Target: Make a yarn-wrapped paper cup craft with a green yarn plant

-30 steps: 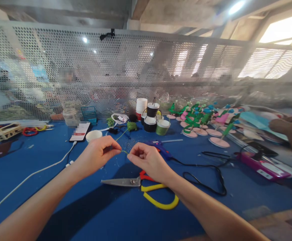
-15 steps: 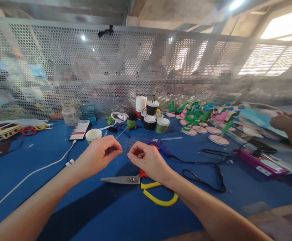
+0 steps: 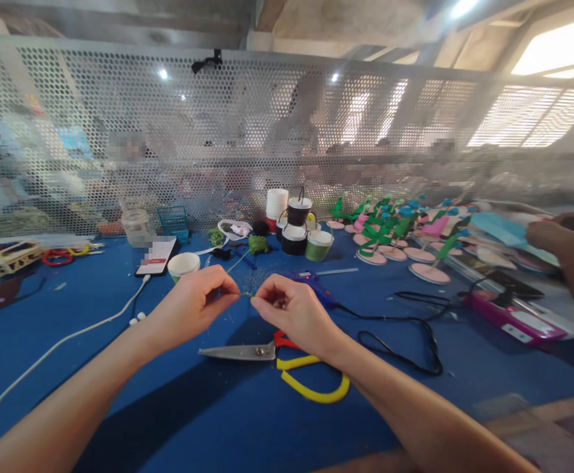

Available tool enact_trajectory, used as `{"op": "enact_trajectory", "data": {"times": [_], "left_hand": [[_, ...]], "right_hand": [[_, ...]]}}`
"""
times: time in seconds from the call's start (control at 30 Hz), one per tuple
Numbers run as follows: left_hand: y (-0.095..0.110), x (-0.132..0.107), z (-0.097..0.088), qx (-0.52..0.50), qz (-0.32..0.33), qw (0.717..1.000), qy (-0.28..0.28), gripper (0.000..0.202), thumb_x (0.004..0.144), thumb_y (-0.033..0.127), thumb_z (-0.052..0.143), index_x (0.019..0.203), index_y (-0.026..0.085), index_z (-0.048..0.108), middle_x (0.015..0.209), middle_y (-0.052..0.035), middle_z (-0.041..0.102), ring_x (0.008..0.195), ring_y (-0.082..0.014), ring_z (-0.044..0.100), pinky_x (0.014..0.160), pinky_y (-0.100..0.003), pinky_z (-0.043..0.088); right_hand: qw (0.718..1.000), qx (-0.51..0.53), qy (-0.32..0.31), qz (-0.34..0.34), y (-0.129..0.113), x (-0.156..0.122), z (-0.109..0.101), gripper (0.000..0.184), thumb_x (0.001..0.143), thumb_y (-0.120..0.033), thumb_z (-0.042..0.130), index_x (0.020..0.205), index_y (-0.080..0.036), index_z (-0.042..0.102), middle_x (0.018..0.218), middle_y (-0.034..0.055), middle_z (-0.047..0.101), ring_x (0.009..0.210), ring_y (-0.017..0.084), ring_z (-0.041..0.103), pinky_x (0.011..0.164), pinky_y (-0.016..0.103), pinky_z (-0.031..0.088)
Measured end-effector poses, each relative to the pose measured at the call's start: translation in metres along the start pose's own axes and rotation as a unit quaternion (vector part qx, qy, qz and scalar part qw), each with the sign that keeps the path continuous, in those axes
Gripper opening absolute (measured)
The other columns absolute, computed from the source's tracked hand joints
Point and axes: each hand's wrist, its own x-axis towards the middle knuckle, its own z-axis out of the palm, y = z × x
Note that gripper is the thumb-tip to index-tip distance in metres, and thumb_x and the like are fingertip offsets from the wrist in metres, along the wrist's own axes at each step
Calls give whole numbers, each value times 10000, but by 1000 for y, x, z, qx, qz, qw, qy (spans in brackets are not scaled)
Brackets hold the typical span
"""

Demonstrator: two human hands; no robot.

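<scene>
Between my two hands a short stretch of green yarn (image 3: 246,294) shows, pinched at both ends. My left hand (image 3: 201,295) is closed on it with thumb and forefinger. My right hand (image 3: 289,305) pinches the other side, its fingertips very near the left ones. From behind the left fingers a strand runs back to a ball of green yarn (image 3: 258,245). Large scissors (image 3: 247,353) with yellow and red handles lie under my right wrist, their blades pointing left. A blue glue gun (image 3: 316,289) rests just beyond my right hand.
A white paper cup (image 3: 183,264), a phone (image 3: 156,255) with a cable, and small pails (image 3: 294,240) stand farther back. Green craft plants on pink discs (image 3: 429,272) crowd the right. A purple power strip (image 3: 516,318) lies nearby; another person's hand (image 3: 550,233) reaches in at far right.
My right hand has shifted very slightly up and right, so more yarn shows between the fingertips. The other person's hand at the far right has moved slightly left.
</scene>
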Motion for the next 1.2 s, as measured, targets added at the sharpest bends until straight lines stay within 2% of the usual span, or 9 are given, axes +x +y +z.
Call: {"op": "enact_trajectory", "data": {"times": [0.2,0.5,0.6,0.73,0.83,0.97,1.07,1.2], "left_hand": [[2,-1,0,10,15,1000,-3,114,779,227,471,714,158,534,661,10,519,587,-86,459,552,-208,378],[2,0,0,23,41,998,-34,115,793,176,448,709,155,523,704,3,519,650,-95,470,615,-216,385],[0,0,0,10,30,998,-48,120,792,176,449,706,156,530,704,7,517,646,-92,475,613,-213,384],[-1,0,0,-30,-4,998,-52,106,777,184,467,701,156,536,687,15,520,614,-84,474,586,-203,385],[0,0,-1,-52,-20,998,-38,105,777,205,468,718,155,539,676,16,521,590,-79,462,553,-195,381],[3,-1,0,-49,-25,998,-22,140,776,247,465,718,145,542,644,11,507,557,-80,449,517,-200,373],[5,-2,1,-17,-1,1000,-5,125,766,231,477,711,142,547,633,7,499,562,-85,446,523,-209,374],[6,-3,1,19,48,999,3,97,767,177,467,734,149,553,668,1,510,595,-87,453,555,-210,385]], "right_hand": [[999,-43,8,-26,1,-1,0,101,698,-174,507,599,-162,493,498,-57,441,444,48,360,436,161,316],[991,-102,-50,-76,-1,-2,0,100,684,-123,488,594,-166,490,532,-39,457,484,65,396,460,176,325],[992,-81,-76,-65,-1,-3,0,93,677,-121,503,594,-161,491,518,-49,433,477,57,379,457,171,317],[995,-5,-97,-9,-2,-2,-2,72,680,-171,529,617,-157,497,521,-54,425,472,51,361,438,166,306],[994,60,-83,30,-3,0,-4,107,684,-228,542,626,-155,489,529,-53,431,470,51,363,434,169,310],[993,98,-44,50,-3,3,-3,123,677,-243,545,616,-157,482,538,-52,443,468,51,378,448,176,329],[995,85,-20,51,-1,2,-1,119,680,-240,535,612,-160,480,540,-49,453,463,52,381,441,177,328],[1000,10,1,4,0,0,0,93,686,-190,509,600,-165,486,521,-48,455,462,55,375,442,174,323]]}}
